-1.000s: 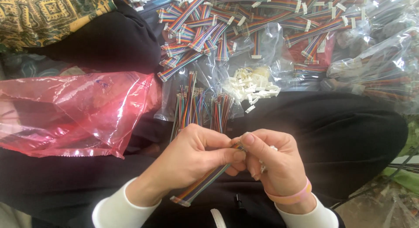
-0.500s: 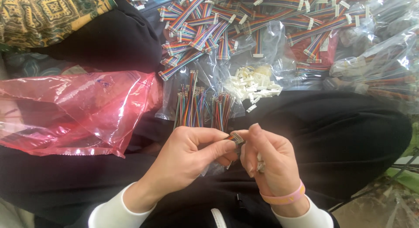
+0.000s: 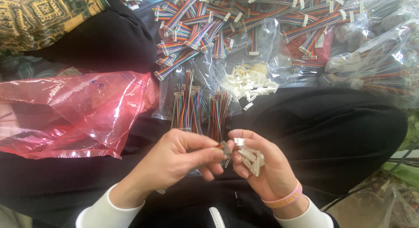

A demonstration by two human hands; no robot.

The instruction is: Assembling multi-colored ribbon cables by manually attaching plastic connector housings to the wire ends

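red bag (image 3: 74,112): thin plastic film, glossy, crinkled, see-thru. clear bags (image 3: 375,58): same sort of film, shiny w/ glare spots. ribbon cables (image 3: 196,27): multicolour plastic-coated wire, smooth, slight sheen. white connectors (image 3: 249,82): hard plastic, matt, loose pile. more of them in right hand (image 3: 262,167), also matt white plastic. wristband (image 3: 283,198): pink, smooth, looks like rubber/silicone. black trousers (image 3: 331,132): matt cloth. patterned fabric (image 3: 39,14): woven cloth, rough-ish. sleeves (image 3: 98,210): white knit, matt.
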